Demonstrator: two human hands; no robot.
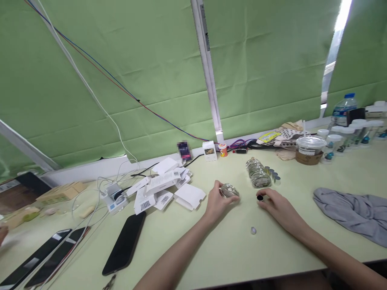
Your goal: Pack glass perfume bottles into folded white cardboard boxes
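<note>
Glass jar (229,190), small and clear, sits at frame centre on the tabletop (229,249), wrapped by the left hand (217,201). It looks rigid, slippery and breakable, best gripped round its sides. Right hand (276,203) pinches a small black cap (260,197).

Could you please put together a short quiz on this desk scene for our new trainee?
1. True or false: the left hand holds a small clear jar.
2. What small dark thing do the right hand fingertips touch? A) a cap B) a phone C) a bottle
3. Which lies nearer the row of jars: the grey cloth or the black phone?

Key: 1 true; 2 A; 3 the grey cloth.
</note>
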